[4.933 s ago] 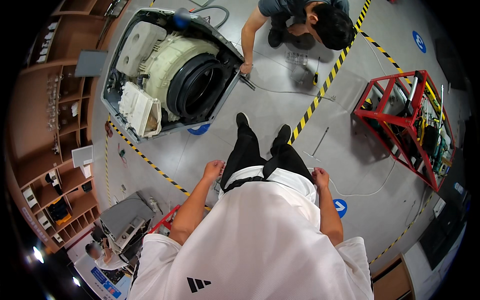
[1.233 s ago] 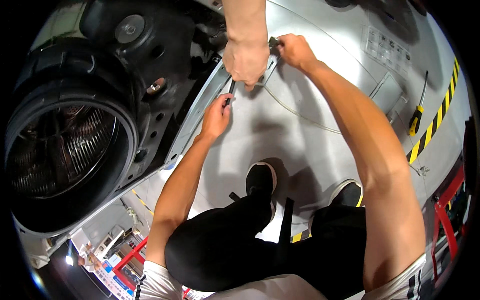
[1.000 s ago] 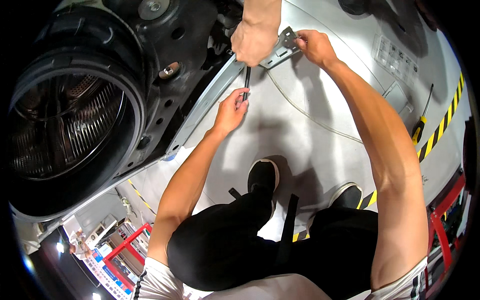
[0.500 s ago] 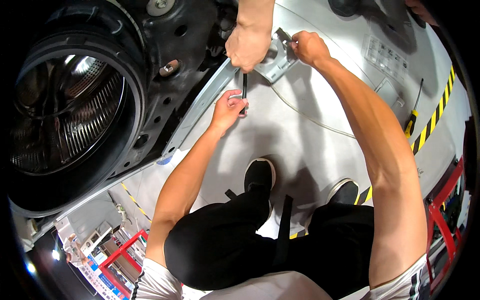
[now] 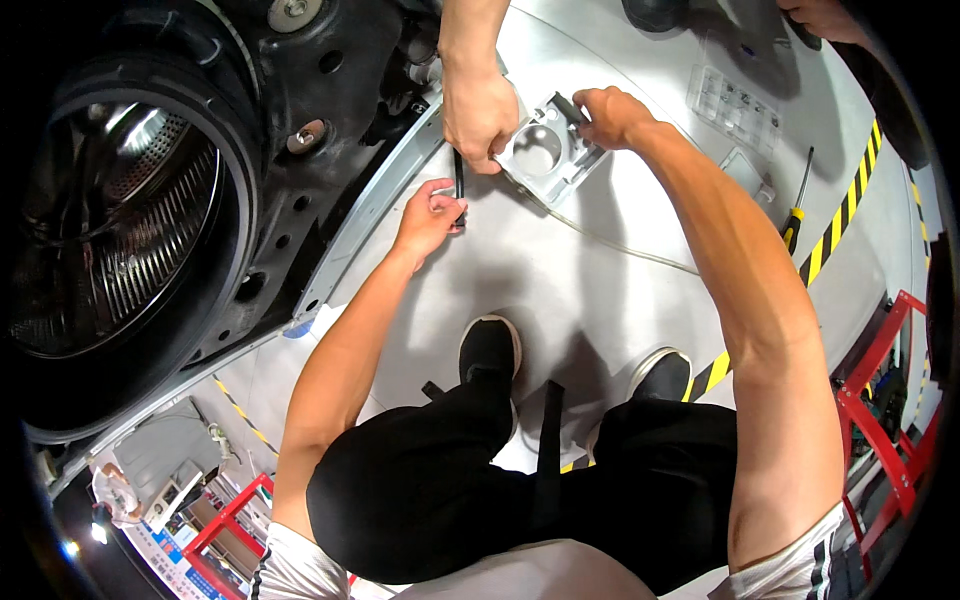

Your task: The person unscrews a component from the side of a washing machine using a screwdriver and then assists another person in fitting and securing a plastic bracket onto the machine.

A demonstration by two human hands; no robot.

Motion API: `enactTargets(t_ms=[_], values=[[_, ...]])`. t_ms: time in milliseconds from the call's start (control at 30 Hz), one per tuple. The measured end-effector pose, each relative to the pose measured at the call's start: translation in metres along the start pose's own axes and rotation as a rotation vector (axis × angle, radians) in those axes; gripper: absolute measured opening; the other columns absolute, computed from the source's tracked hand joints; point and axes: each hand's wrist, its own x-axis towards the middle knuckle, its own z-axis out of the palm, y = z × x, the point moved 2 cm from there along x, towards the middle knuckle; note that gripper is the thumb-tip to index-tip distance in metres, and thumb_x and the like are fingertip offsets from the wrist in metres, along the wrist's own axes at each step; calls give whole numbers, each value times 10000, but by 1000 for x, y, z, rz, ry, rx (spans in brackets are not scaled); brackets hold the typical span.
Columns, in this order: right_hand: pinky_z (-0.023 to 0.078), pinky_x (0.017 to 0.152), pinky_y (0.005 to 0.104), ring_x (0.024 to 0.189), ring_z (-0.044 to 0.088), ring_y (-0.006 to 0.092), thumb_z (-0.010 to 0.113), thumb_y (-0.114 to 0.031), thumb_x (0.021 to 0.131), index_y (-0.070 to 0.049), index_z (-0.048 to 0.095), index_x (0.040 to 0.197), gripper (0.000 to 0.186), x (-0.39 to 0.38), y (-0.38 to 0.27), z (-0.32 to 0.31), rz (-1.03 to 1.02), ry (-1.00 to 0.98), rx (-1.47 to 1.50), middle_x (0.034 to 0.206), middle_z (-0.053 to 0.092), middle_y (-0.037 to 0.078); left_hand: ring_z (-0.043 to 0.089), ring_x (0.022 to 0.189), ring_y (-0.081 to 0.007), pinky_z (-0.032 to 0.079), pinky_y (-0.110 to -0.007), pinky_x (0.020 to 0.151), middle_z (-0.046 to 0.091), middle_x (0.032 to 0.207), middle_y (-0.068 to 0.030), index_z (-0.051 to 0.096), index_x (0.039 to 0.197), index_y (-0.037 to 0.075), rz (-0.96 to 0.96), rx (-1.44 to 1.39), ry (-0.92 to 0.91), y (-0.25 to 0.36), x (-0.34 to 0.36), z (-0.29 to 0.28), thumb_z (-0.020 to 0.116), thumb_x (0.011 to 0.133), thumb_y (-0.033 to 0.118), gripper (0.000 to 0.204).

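My left hand point(image 5: 428, 222) pinches the lower end of a thin black rod point(image 5: 460, 178) standing roughly upright in the view. In my right hand point(image 5: 612, 118) is the dark upper corner of a light grey plastic part point(image 5: 575, 178) with a large round hole. A co-worker's hand point(image 5: 480, 112) reaches in from the top, its fingertips at the part's left edge and just above the rod. That hand hides the rod's upper end. A thin pale cable point(image 5: 630, 247) runs from below the part to the right.
An opened washing machine with a steel drum point(image 5: 150, 240) and grey frame edge point(image 5: 365, 215) fills the left. On the floor at right lie a yellow-black screwdriver point(image 5: 795, 222), a clear compartment box point(image 5: 735, 108) and striped tape point(image 5: 838, 230). A red metal frame point(image 5: 880, 400) stands lower right.
The grey part has come down and away from the machine's frame, showing its round hole. The co-worker's hand has come slightly lower. My left hand keeps the rod; the view has shifted.
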Motion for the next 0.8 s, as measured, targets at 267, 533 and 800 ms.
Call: enactTargets(t_ms=[267, 533, 800], values=[[573, 491, 321, 562, 633, 216, 525, -9, 803, -72, 217, 1322, 606, -50, 8, 8, 259, -245, 686, 874, 590, 198, 552, 754, -157, 491, -296, 672, 536, 1014, -102, 446, 1230, 16, 282, 419, 165, 7, 6, 20, 689, 777, 125, 525], [588, 568, 297, 721, 677, 242, 531, -10, 830, 41, 271, 1229, 479, -92, -17, 59, 467, -314, 1431, 892, 594, 190, 600, 831, -155, 494, -299, 691, 603, 1002, -127, 466, 1164, -51, 273, 39, -344, 31, -33, 79, 677, 817, 258, 511], [533, 485, 260, 570, 631, 171, 682, -467, 773, 81, 469, 1149, 698, -79, -36, 59, 338, -391, 1070, 807, 608, 123, 591, 671, -100, 459, -223, 599, 647, 812, -68, 524, 1162, -72, 288, -122, 14, 52, -6, 46, 616, 852, 180, 411]])
